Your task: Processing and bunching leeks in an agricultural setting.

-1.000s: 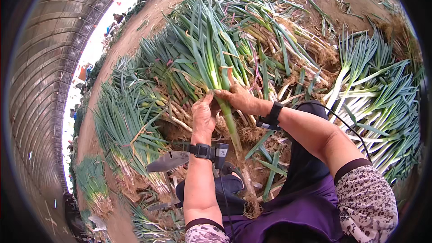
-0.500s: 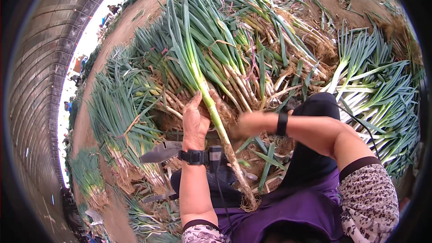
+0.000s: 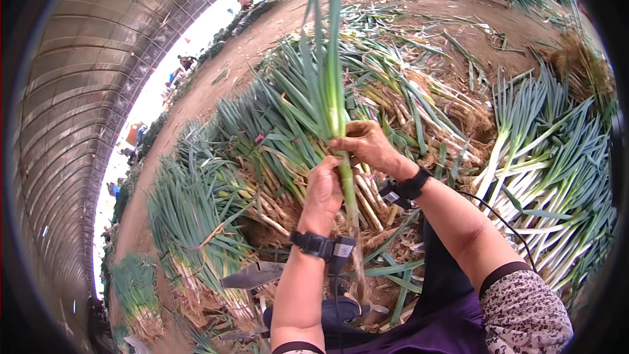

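A single long leek (image 3: 335, 101) stands nearly upright in front of me, green leaves at the top and a brownish, soil-stained stem hanging down to its roots. My left hand (image 3: 324, 190) is closed round the stem below the leaves. Just above it, my right hand (image 3: 372, 147) pinches the stalk between thumb and fingers at the base of the leaves. Whether it grips the whole stalk or only an outer layer, I cannot tell. The root end hangs near my lap and looks blurred.
Uncleaned leeks (image 3: 282, 144) with soil on their roots lie heaped ahead and to the left. Peeled leeks with white stems (image 3: 544, 196) are piled at the right. A grey metal blade (image 3: 252, 275) sticks up beside my left forearm. Loose leaves (image 3: 393, 269) litter the ground.
My right hand has come up from near the lower stem to the stalk above my left hand. The leek has moved rightward and turned more upright. The view has shifted.
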